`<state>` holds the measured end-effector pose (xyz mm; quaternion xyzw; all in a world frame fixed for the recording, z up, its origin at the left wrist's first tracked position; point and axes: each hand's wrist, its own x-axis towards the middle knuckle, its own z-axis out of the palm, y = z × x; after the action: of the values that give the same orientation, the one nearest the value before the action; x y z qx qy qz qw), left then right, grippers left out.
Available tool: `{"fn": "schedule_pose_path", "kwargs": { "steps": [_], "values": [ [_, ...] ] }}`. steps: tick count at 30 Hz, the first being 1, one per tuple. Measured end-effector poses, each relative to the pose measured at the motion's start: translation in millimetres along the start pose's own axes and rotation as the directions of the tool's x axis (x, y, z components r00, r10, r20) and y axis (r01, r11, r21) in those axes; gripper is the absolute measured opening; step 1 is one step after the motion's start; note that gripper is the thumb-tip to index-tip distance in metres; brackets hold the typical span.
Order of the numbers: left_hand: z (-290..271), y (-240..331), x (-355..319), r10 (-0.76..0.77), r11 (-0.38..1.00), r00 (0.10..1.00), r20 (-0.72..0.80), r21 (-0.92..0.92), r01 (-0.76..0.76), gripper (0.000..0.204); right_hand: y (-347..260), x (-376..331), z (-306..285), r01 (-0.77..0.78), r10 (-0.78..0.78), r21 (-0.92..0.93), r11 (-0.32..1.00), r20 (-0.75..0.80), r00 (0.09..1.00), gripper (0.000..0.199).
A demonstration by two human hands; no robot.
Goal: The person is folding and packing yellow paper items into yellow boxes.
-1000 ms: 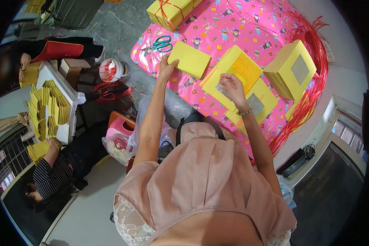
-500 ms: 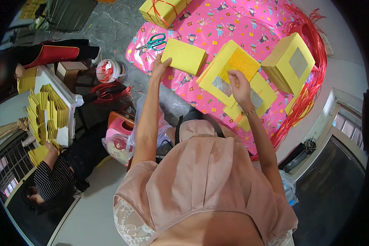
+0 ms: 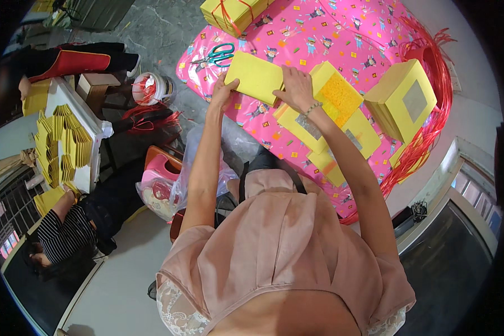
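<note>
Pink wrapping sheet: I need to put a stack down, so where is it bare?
Pink sheet is bare between the scissors and the tall yellow stack, and near its lower left edge. Crowded around both hands on yellow paper.

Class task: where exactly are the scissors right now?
The scissors lie on the pink sheet, upper left, just above the left hand and yellow stack.

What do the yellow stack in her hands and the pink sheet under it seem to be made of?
The yellow stack looks like matte paper: thin layered edges, no glare. The pink sheet seems glossy printed wrapping paper or plastic film; it creases and shines faintly.
</note>
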<state>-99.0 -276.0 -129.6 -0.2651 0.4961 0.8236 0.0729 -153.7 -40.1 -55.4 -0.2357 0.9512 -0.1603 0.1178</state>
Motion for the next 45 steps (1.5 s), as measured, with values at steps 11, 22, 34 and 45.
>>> {"fn": "schedule_pose_path", "kwargs": {
  "steps": [11, 22, 34, 45],
  "values": [
    [-8, 2, 3, -0.056, 0.963, 0.996, 0.069, -0.26, 0.072, 0.053, 19, 20, -13, -0.099, 0.059, 0.158, 0.982, 0.24, 0.969, 0.063],
    [-4, 5, 2, -0.065, 0.972, 0.995, 0.071, -0.222, 0.08, 0.054, 28, 32, -8, -0.24, 0.153, 0.292, 0.926, 0.293, 0.944, 0.053],
    [0, 4, 0, -0.06, 0.97, 0.998, 0.037, -0.234, 0.067, 0.049, 36, 22, -7, -0.121, 0.023, 0.409, 0.905, 0.238, 0.971, 0.051],
    [-4, 5, -2, -0.06, 0.983, 0.998, 0.036, -0.171, 0.065, 0.046, 38, 43, 10, -0.093, 0.019, 0.274, 0.957, 0.263, 0.965, 0.028]
  ]
}}
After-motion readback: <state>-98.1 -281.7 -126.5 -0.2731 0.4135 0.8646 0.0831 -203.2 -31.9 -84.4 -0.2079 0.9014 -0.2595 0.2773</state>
